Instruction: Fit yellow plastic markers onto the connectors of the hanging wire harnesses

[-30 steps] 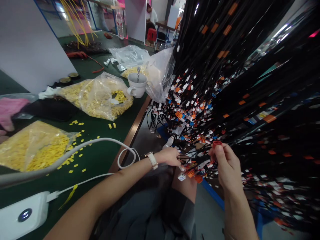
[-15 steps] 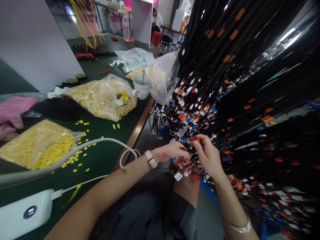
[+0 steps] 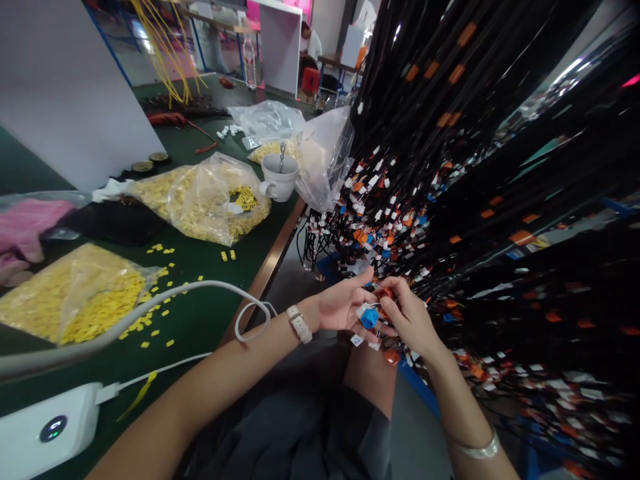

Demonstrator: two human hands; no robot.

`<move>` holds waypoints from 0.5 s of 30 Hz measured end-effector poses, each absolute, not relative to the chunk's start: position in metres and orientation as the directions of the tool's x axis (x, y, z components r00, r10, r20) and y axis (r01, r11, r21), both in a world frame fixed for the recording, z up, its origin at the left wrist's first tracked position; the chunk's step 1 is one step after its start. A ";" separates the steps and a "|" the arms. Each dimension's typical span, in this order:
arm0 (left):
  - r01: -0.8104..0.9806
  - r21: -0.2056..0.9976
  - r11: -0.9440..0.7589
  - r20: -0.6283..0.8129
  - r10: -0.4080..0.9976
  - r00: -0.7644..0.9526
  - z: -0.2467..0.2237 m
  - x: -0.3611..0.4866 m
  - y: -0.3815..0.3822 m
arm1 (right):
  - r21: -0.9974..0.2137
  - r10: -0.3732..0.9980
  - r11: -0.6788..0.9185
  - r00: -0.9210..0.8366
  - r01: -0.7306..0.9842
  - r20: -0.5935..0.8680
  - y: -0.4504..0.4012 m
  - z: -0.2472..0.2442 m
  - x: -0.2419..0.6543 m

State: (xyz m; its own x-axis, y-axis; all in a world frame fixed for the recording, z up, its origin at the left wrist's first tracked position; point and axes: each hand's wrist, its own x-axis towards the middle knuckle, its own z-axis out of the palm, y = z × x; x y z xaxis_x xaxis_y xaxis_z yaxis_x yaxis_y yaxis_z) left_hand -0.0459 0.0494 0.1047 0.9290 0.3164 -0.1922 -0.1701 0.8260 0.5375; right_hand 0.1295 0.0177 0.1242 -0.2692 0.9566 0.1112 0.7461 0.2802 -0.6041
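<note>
Wears a white strap (image 3: 299,325) with small metallic fittings around the left wrist (image 3: 311,312). Includes a smooth, silver-coloured bangle (image 3: 480,449) on the right forearm (image 3: 463,400). Has a loosely folded, black-to-charcoal lower garment (image 3: 290,413), ending over the thigh (image 3: 370,380).

Green tabletop (image 3: 200,270), gray partition (image 3: 75,87), gray floor (image 3: 413,417)
</note>
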 end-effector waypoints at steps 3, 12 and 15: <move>-0.142 0.546 0.826 -0.158 0.269 0.950 0.099 -0.043 0.051 | -0.625 0.933 0.322 -0.348 0.711 0.085 0.016 0.129 0.133; -0.102 0.620 0.778 -0.228 0.303 0.926 0.102 -0.031 0.042 | -0.432 0.888 0.448 -0.444 0.783 0.117 0.012 0.124 0.144; -0.085 0.671 0.736 -0.285 0.363 0.887 0.106 -0.029 0.037 | -0.420 0.907 0.419 -0.391 0.805 0.155 0.013 0.114 0.147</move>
